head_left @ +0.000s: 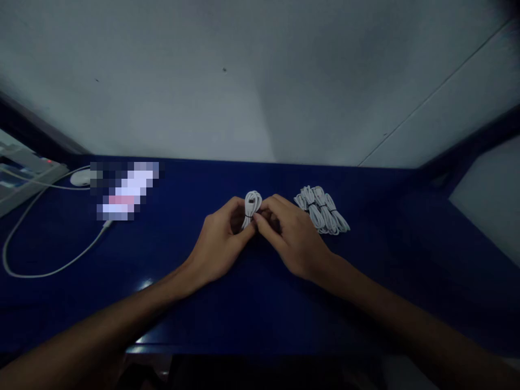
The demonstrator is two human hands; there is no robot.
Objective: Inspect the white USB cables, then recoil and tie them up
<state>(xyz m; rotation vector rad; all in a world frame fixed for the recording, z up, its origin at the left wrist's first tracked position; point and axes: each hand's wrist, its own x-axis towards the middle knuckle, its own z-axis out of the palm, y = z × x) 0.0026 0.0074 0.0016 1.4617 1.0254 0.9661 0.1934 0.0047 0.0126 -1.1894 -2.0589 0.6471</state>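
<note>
Between my two hands, above the middle of the blue table, is a coiled white cable (252, 201) with a dark tie around its lower part. My left hand (221, 235) is closed on its left side, the thumb near the bottom of the coil. On the right side, the thumb and fingers of my right hand (290, 233) pinch it by the tie. A connector end shows inside the upper loop. Just beyond my right hand lie several bundled white cables (323, 210), side by side and bound with dark ties.
A phone with a lit, blurred screen (130, 192) lies at the left of the blue table (195, 184), with a white cord (57, 275) plugged in. Behind it sits a white rounded object (81, 177). A pale box-like unit (24, 173) stands far left. A grey wall (182, 97) rises behind.
</note>
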